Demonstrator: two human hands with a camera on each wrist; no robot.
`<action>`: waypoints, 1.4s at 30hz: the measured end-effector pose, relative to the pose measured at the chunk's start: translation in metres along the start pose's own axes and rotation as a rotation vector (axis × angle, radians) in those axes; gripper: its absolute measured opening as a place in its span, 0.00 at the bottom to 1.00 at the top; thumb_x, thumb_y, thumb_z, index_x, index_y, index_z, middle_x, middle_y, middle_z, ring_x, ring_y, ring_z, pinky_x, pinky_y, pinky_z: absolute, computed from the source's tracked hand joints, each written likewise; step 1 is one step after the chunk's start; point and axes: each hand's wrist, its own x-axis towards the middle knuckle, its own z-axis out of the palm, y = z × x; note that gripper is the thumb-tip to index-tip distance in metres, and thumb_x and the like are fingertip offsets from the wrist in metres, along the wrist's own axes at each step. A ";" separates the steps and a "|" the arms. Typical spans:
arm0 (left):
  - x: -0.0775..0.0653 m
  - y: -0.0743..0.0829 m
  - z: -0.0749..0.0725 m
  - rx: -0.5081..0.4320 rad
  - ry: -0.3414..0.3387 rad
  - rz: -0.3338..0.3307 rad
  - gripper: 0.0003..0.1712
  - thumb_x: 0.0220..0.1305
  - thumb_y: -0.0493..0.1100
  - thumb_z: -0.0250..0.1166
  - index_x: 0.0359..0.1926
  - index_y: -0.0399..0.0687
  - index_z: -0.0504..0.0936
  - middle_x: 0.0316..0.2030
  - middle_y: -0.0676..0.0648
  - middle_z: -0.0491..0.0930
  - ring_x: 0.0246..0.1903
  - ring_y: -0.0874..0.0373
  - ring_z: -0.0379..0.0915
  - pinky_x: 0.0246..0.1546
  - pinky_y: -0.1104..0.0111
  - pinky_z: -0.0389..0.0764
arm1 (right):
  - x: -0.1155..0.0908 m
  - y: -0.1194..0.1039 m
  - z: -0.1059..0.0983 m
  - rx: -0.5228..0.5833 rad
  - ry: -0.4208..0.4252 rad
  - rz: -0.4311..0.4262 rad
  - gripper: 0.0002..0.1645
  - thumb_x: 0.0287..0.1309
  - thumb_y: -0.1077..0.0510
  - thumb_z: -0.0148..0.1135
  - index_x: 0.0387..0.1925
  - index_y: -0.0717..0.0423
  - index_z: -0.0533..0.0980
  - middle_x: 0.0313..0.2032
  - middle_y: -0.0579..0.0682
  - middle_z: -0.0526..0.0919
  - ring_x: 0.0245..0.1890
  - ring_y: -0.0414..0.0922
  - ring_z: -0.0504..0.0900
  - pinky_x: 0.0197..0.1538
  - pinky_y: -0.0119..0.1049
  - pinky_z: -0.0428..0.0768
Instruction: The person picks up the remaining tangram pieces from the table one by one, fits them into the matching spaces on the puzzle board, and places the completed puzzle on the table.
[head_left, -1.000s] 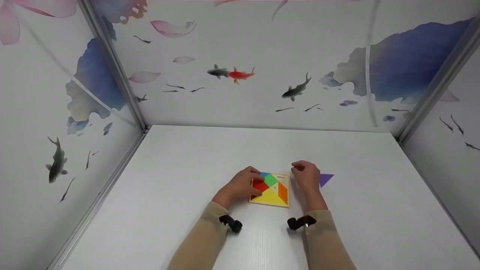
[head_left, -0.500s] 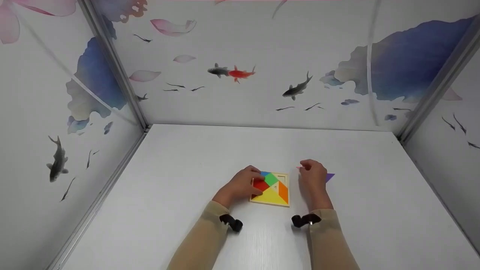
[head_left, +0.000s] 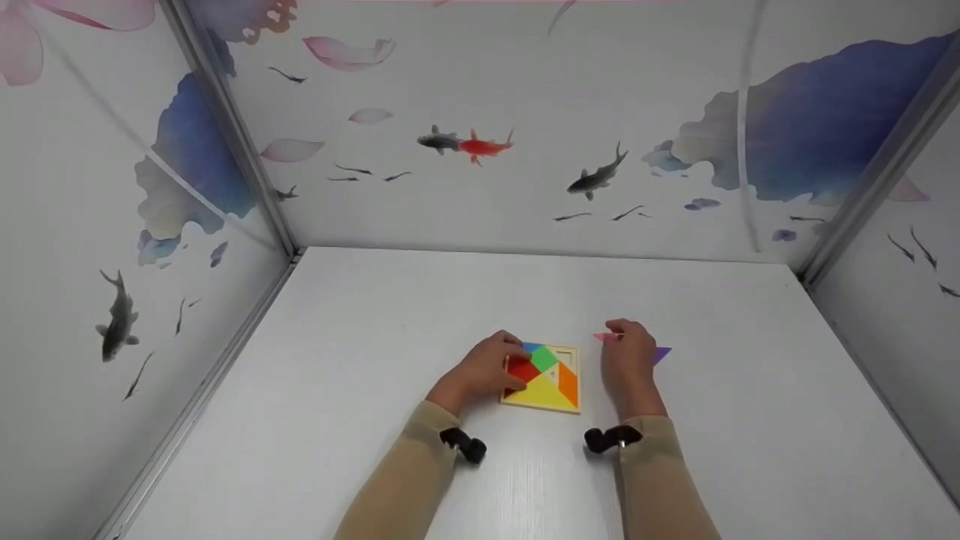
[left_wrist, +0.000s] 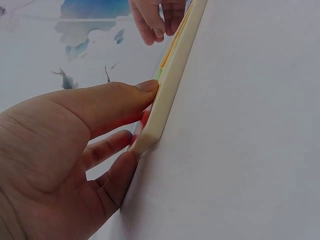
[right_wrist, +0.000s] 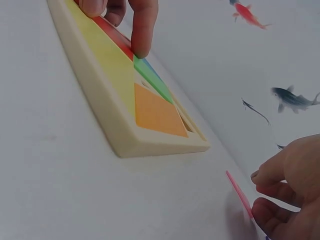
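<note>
A square wooden tangram board (head_left: 544, 405) lies on the white table, holding red, yellow, green, blue and orange pieces. Bare recesses show at its upper right corner and near its middle. My left hand (head_left: 484, 367) grips the board's left side, thumb and fingers bent over the red piece (right_wrist: 114, 32); in the left wrist view the thumb presses close to the frame's edge. Right of the board, my right hand (head_left: 628, 356) pinches a thin pink triangle (right_wrist: 240, 195), its tip poking out past the fingers. Part of a purple triangle (head_left: 663, 355) shows beyond that hand.
White panels printed with fish and petals (head_left: 480, 142) enclose the table (head_left: 420, 300) at the back and both sides. Black camera mounts (head_left: 465, 445) sit on both wrists over tan sleeves (head_left: 401, 469).
My right hand has moved a little to the right, away from the board, and more of the pink triangle has come into sight. The left hand stays on the board.
</note>
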 end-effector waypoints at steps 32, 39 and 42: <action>-0.004 0.001 0.001 -0.012 0.011 0.001 0.29 0.64 0.49 0.77 0.66 0.57 0.85 0.67 0.52 0.72 0.66 0.53 0.71 0.74 0.58 0.72 | 0.004 0.008 0.009 -0.077 0.052 -0.054 0.19 0.76 0.64 0.54 0.63 0.60 0.78 0.61 0.62 0.80 0.64 0.60 0.78 0.73 0.55 0.76; -0.003 0.000 -0.001 -0.004 0.000 0.028 0.27 0.66 0.49 0.74 0.66 0.57 0.85 0.67 0.51 0.73 0.67 0.53 0.70 0.74 0.59 0.72 | 0.003 0.006 0.007 -0.065 0.054 -0.060 0.19 0.76 0.66 0.51 0.61 0.62 0.80 0.59 0.61 0.80 0.63 0.59 0.77 0.73 0.55 0.76; -0.002 0.000 -0.002 -0.003 0.001 0.030 0.27 0.66 0.50 0.74 0.66 0.57 0.85 0.67 0.52 0.73 0.67 0.53 0.70 0.74 0.59 0.72 | 0.002 0.003 0.005 -0.063 0.035 -0.032 0.19 0.77 0.66 0.50 0.63 0.61 0.78 0.62 0.61 0.78 0.65 0.59 0.76 0.74 0.55 0.74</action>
